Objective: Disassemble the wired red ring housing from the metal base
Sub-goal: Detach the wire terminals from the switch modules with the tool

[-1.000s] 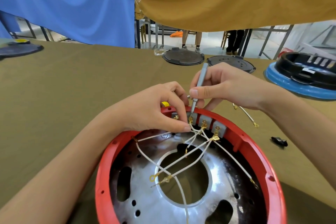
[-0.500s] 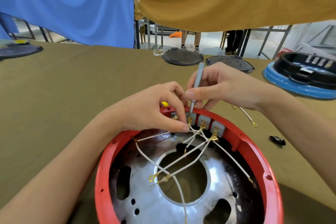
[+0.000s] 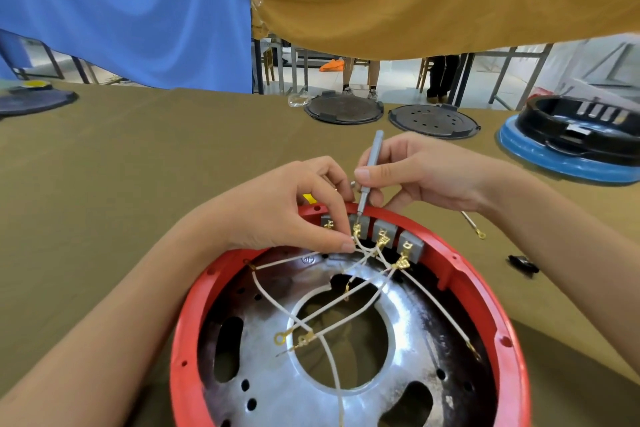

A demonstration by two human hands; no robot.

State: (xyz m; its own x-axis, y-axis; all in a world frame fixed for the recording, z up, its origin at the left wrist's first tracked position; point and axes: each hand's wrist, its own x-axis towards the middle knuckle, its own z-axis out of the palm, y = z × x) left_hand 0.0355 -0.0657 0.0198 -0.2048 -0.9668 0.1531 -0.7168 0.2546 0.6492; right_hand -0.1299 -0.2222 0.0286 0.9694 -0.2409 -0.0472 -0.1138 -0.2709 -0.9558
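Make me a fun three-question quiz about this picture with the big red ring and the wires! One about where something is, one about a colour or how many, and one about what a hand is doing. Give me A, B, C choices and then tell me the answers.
1. Where does the tip of the screwdriver touch?
A. a grey terminal block on the red ring housing
B. the black lid far away
C. the middle hole of the base

2. How many grey terminal blocks sit in a row on the ring?
A. two
B. four
C. seven

3. What is the left hand doing?
A. lying flat on the table
B. pinching a white wire by the blocks
C. holding the screwdriver

Answers: 1 A, the tip stands on the second block from the left. 2 B, four blocks show side by side. 3 B, its thumb and fingers close on the wire end, while the right hand holds the screwdriver.
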